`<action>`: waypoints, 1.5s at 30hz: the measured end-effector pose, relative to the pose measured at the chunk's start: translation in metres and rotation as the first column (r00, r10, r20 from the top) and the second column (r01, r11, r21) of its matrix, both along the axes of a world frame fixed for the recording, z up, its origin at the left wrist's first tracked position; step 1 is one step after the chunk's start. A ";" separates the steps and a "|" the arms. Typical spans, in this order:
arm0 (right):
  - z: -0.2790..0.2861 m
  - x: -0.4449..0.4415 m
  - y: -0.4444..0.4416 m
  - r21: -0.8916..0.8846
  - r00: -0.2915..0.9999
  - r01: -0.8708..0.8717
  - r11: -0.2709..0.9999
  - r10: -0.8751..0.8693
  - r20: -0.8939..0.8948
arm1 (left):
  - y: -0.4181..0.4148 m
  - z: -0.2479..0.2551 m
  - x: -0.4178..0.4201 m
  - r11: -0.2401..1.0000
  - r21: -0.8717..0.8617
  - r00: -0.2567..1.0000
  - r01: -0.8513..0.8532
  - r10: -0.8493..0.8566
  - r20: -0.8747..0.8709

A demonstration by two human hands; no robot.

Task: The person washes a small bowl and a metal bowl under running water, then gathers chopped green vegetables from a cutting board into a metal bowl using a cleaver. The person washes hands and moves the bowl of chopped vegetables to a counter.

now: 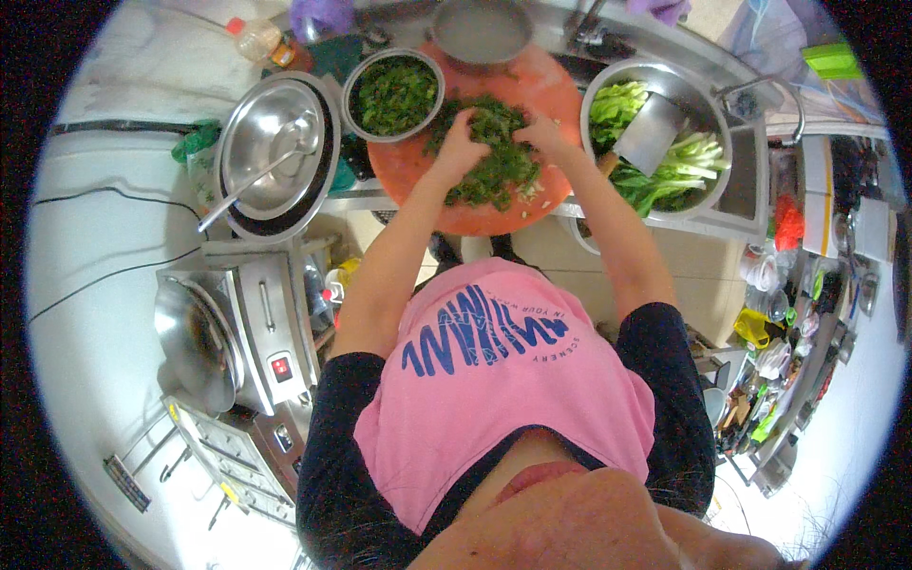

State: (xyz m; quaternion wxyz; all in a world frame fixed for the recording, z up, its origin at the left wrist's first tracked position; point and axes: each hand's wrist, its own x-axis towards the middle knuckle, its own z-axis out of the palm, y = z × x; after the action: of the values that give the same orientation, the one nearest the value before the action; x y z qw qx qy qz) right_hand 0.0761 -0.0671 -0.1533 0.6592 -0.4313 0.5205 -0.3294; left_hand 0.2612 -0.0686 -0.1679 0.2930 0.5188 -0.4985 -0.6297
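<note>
A heap of chopped leafy greens (499, 167) lies on a round orange cutting board (406, 178). My left hand (463, 148) touches the heap from the left, its thumb apart from its fingers. From the right, my right hand (545, 135) reaches into the same heap, fingers spread and some tips hidden among the leaves. Beside my left hand, a metal bowl (345, 107) full of chopped greens rests over the board's left edge. Right of the board, a large steel basin (725, 171) holds uncut leafy vegetables (695, 160), with a cleaver (650, 135) lying across them.
A round metal pan (483, 32) sits at the board's far edge. On the left stand a steel bowl with a ladle (249, 182) and a bottle with a red cap (255, 39). A metal sink (744, 167) with a faucet (798, 114) is at right, near a cluttered shelf (784, 356).
</note>
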 end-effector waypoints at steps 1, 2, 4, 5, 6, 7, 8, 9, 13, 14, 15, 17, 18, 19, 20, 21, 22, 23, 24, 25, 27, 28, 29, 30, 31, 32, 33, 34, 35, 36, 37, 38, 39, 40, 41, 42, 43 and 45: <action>-0.006 -0.011 -0.001 -0.083 0.999 -0.032 0.996 0.032 -0.007 | 0.000 0.007 0.001 0.996 -0.072 0.998 0.051 -0.050 0.025; -0.014 -0.023 -0.004 -0.165 0.998 -0.066 0.984 0.064 -0.017 | 0.001 0.015 0.002 0.984 -0.143 0.994 0.103 -0.096 0.053; -0.015 -0.038 -0.005 -0.286 0.983 -0.161 0.945 0.128 -0.130 | 0.007 0.028 0.007 0.946 -0.275 0.976 0.172 -0.124 0.181; -0.015 -0.047 -0.003 -0.182 0.965 -0.209 0.961 0.173 -0.196 | 0.012 0.028 0.013 0.925 -0.306 0.948 0.227 -0.138 0.285; 0.005 -0.046 -0.005 -0.076 0.937 -0.269 0.960 0.242 -0.253 | 0.017 0.025 0.024 0.905 -0.332 0.912 0.266 -0.125 0.390; 0.017 -0.048 -0.004 0.034 0.904 -0.303 0.952 0.298 -0.305 | 0.022 0.024 0.029 0.878 -0.352 0.865 0.323 -0.123 0.487; 0.015 -0.048 -0.004 -0.055 0.860 -0.346 0.937 0.293 -0.418 | 0.028 0.021 0.031 0.839 -0.372 0.763 0.397 -0.077 0.642; 0.010 -0.047 -0.003 -0.140 0.808 -0.393 0.909 0.269 -0.525 | 0.033 0.023 0.029 0.861 -0.327 0.719 0.391 -0.063 0.692; -0.021 -0.008 0.013 -0.377 0.527 -0.480 0.792 -0.083 -0.846 | 0.036 0.008 0.013 0.891 -0.309 0.687 0.333 -0.005 0.726; -0.015 0.003 0.010 -0.238 0.489 -0.478 0.845 0.031 -0.872 | 0.035 -0.001 0.011 0.885 -0.343 0.718 0.313 0.016 0.696; -0.015 0.003 0.008 -0.321 0.618 -0.464 0.826 0.042 -0.785 | 0.032 0.002 0.007 0.902 -0.329 0.778 0.281 -0.014 0.628; -0.014 0.004 0.004 -0.474 0.827 -0.397 0.786 0.082 -0.556 | 0.026 0.008 0.002 0.932 -0.288 0.879 0.220 -0.062 0.472; -0.008 0.002 0.005 -0.441 0.795 -0.369 0.818 0.033 -0.606 | 0.025 0.012 0.005 0.920 -0.299 0.847 0.254 -0.062 0.527; -0.004 -0.005 0.000 -0.383 0.766 -0.401 0.832 0.076 -0.638 | 0.026 0.018 0.008 0.904 -0.306 0.812 0.298 -0.072 0.580; -0.001 -0.013 -0.008 -0.323 0.735 -0.431 0.842 0.120 -0.667 | 0.027 0.024 0.010 0.888 -0.309 0.773 0.342 -0.078 0.630; -0.001 -0.020 -0.016 -0.262 0.702 -0.462 0.847 0.169 -0.692 | 0.027 0.037 0.008 0.894 -0.237 0.693 0.381 -0.106 0.713; -0.004 -0.024 -0.022 -0.370 0.677 -0.508 0.778 0.095 -0.730 | 0.025 0.055 0.004 0.894 -0.162 0.605 0.417 -0.140 0.784; -0.009 -0.025 -0.027 -0.337 0.627 -0.539 0.772 0.101 -0.772 | 0.024 0.063 0.000 0.891 -0.084 0.509 0.446 -0.175 0.843; -0.005 -0.018 -0.033 -0.305 0.575 -0.574 0.760 0.108 -0.811 | 0.021 0.062 -0.002 0.894 -0.084 0.513 0.440 -0.174 0.840; -0.004 -0.013 -0.039 -0.270 0.520 -0.603 0.751 0.113 -0.847 | 0.014 0.058 -0.007 0.895 -0.083 0.518 0.438 -0.177 0.837; -0.023 -0.002 -0.048 -0.353 0.457 -0.687 0.635 0.001 -0.889 | 0.000 0.043 -0.016 0.890 -0.152 0.565 0.430 -0.134 0.814; -0.030 0.005 -0.051 -0.384 0.431 -0.732 0.563 -0.055 -0.901 | -0.006 0.027 -0.019 0.886 -0.220 0.605 0.408 -0.082 0.792; -0.028 0.012 -0.055 -0.305 0.462 -0.719 0.625 0.102 -0.881 | -0.013 0.009 -0.018 0.879 -0.287 0.643 0.380 -0.028 0.765; -0.024 0.019 -0.060 -0.214 0.491 -0.709 0.672 0.252 -0.834 | -0.021 -0.009 -0.015 0.851 -0.416 0.760 0.320 0.032 0.650; -0.018 0.018 -0.060 -0.105 0.519 -0.692 0.714 0.391 -0.760 | -0.020 0.000 -0.017 0.878 -0.361 0.783 0.313 -0.023 0.622; -0.010 0.011 -0.057 -0.108 0.541 -0.668 0.737 0.380 -0.750 | -0.020 0.010 -0.017 0.902 -0.305 0.804 0.307 -0.074 0.590; 0.012 0.006 -0.048 -0.112 0.560 -0.650 0.752 0.373 -0.740 | -0.018 0.018 -0.013 0.924 -0.246 0.824 0.294 -0.114 0.555; 0.015 -0.006 -0.043 -0.174 0.592 -0.644 0.745 0.340 -0.731 | -0.016 0.018 -0.010 0.893 -0.310 0.837 0.325 -0.119 0.534; 0.018 -0.016 -0.037 -0.234 0.621 -0.637 0.735 0.310 -0.720 | -0.012 0.019 -0.004 0.856 -0.344 0.802 0.385 -0.127 0.584; 0.009 -0.031 -0.031 -0.348 0.664 -0.637 0.687 0.260 -0.701 | -0.006 0.022 0.001 0.811 -0.374 0.764 0.450 -0.133 0.632; 0.006 -0.040 -0.028 -0.459 0.706 -0.629 0.627 0.216 -0.674 | 0.002 0.030 0.005 0.762 -0.397 0.723 0.511 -0.131 0.678; 0.003 -0.048 -0.025 -0.245 0.563 -0.708 0.662 0.320 -0.762 | 0.010 0.038 0.008 0.787 -0.248 0.596 0.564 -0.180 0.783; 0.005 -0.042 -0.015 -0.175 0.497 -0.681 0.711 0.272 -0.824 | 0.020 0.050 0.006 0.811 -0.167 0.523 0.561 -0.191 0.831; 0.008 -0.029 0.000 -0.110 0.420 -0.641 0.760 0.228 -0.878 | 0.030 0.060 0.000 0.830 -0.088 0.447 0.550 -0.204 0.871; 0.009 -0.019 0.011 -0.050 0.335 -0.590 0.806 0.188 -0.923 | 0.034 0.064 -0.005 0.847 -0.009 0.368 0.532 -0.222 0.903; -0.005 -0.011 0.018 -0.170 0.353 -0.575 0.800 0.055 -0.934 | 0.039 0.041 -0.006 0.832 -0.134 0.383 0.539 -0.100 0.919; -0.005 -0.005 0.015 -0.233 0.510 -0.520 0.822 0.080 -0.857 | 0.034 0.020 -0.005 0.853 -0.196 0.499 0.484 -0.085 0.863; -0.003 0.003 0.014 -0.307 0.774 -0.368 0.878 0.107 -0.624 | 0.023 0.005 -0.004 0.884 -0.289 0.703 0.367 -0.061 0.708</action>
State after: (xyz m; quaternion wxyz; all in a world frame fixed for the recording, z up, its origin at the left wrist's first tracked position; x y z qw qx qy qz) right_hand 0.0789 -0.0533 -0.1563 0.3954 -0.7043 0.5570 -0.1931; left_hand 0.2571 -0.0454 -0.1624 0.1142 0.5762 -0.7489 -0.3067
